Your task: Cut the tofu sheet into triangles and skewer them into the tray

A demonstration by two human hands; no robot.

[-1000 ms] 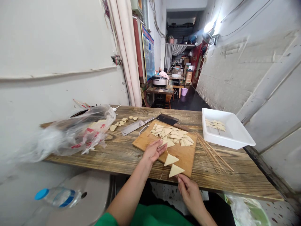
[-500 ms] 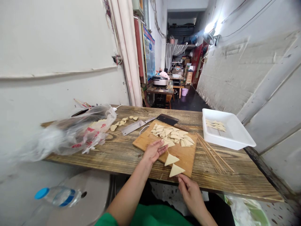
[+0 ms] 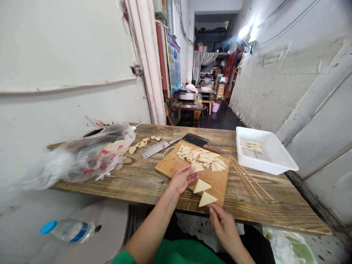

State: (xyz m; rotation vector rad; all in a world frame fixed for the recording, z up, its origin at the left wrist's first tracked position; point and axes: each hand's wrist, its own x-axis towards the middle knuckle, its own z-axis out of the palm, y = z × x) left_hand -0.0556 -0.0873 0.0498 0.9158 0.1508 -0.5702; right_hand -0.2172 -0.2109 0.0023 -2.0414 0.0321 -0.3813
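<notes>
Triangles [image 3: 208, 199] pale, flat, on skewer [image 3: 198, 177]; RH [image 3: 222, 220] pinches its end, LH [image 3: 181, 179] another pc [image 3: 198, 168].

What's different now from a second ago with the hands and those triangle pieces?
The left hand and right hand shifted a little to the person's right, and the two triangles on the stick went along. Nothing was visibly grabbed or dropped. The pile of triangles, board, shiny cleaver and white tray stayed put.
</notes>
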